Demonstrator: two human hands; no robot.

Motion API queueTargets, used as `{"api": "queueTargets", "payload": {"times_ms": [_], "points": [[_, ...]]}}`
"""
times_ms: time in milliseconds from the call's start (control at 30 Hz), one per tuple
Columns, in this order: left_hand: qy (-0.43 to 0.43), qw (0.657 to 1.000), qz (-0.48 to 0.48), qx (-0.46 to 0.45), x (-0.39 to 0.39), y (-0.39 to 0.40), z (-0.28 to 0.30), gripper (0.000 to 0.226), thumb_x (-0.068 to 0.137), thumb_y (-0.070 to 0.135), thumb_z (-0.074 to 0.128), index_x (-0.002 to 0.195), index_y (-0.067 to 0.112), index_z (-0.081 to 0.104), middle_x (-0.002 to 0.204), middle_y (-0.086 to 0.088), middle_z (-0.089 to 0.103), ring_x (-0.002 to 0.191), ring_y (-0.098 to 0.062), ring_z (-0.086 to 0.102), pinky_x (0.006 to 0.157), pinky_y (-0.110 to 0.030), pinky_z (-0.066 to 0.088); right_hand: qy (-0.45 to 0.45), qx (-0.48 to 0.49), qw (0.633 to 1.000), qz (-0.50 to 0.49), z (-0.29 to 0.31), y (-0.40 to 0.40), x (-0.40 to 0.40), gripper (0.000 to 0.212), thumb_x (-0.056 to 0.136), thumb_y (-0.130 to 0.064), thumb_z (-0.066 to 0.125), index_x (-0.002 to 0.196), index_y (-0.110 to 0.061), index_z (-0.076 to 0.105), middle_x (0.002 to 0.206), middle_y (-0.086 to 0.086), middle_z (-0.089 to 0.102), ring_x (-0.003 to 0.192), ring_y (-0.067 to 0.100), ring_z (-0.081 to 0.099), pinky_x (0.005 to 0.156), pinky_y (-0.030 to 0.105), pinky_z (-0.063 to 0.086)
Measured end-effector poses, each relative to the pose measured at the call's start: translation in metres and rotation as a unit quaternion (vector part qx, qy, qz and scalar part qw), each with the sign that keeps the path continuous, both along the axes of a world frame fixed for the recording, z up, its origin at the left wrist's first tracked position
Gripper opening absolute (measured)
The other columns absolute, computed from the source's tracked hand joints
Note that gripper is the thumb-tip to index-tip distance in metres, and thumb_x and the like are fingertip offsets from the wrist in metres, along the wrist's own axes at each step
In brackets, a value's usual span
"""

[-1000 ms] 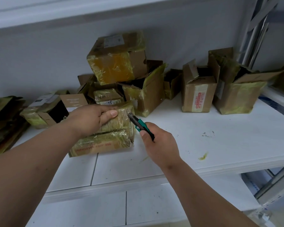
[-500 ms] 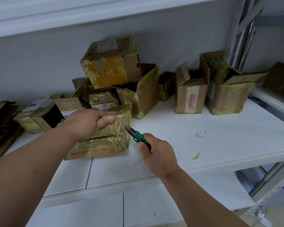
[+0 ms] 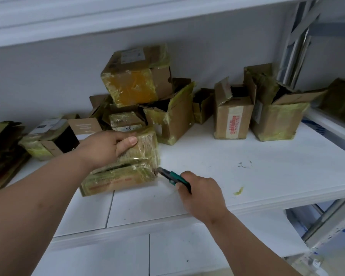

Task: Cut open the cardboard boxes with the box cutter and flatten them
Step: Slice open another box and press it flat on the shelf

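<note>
**Blade Down at the Box's Right Corner**

While the left hand [image 3: 106,147] holds its place, thumb and fingers curled over the top of the taped box [image 3: 124,168], the box cutter [image 3: 172,177] has dropped: half a second ago its tip stood at the upper right edge of the box, and now it meets the lower right corner, near the shelf [image 3: 247,176]. I judge that the cut down this taped end is nearly run, so the end flaps should soon come free and flattening can follow. A dark slit already gapes along the box's front face.

At nine o'clock from the box lies a pile of flattened cardboard [image 3: 2,148] at the shelf's left end, dull brown and limp. The held box itself is low and oblong, brown board wrapped in glossy, wrinkled yellow-green tape, with red print along its front.

At four o'clock from the box, the right hand [image 3: 201,193] is clenched round the cutter's green and black handle, the tip touching the corner.

At twelve to two o'clock stand more boxes [image 3: 135,84], some stacked, most with flaps raised and the same crinkled tape. Further right, a taller box with a red label [image 3: 233,120] stands upright. The shelf is smooth, white and hard, marked with scuffs and a scrap of yellow tape [image 3: 238,191].
</note>
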State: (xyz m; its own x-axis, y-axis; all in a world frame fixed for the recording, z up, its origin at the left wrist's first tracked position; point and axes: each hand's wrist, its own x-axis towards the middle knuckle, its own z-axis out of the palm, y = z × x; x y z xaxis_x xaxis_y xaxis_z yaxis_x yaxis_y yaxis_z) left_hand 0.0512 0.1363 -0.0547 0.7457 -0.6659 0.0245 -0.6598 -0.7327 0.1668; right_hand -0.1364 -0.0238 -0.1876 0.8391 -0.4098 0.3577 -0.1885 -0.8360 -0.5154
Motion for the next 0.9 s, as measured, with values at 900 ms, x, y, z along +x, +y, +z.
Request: {"api": "queueTargets", "payload": {"times_ms": [900], "points": [[0.104, 0.992, 0.073, 0.002, -0.027, -0.005, -0.025, 0.076, 0.084, 0.064, 0.058, 0.147, 0.028, 0.037, 0.144, -0.003, 0.048, 0.123, -0.025, 0.051, 0.101, -0.036, 0.044, 0.050, 0.568, 0.820, -0.039, 0.025, 0.015, 0.000, 0.018, 0.103, -0.018, 0.042, 0.119, -0.025, 0.046, 0.083, 0.008, 0.063, 0.055, 0.022, 0.069, 0.055, 0.023, 0.051]]}}
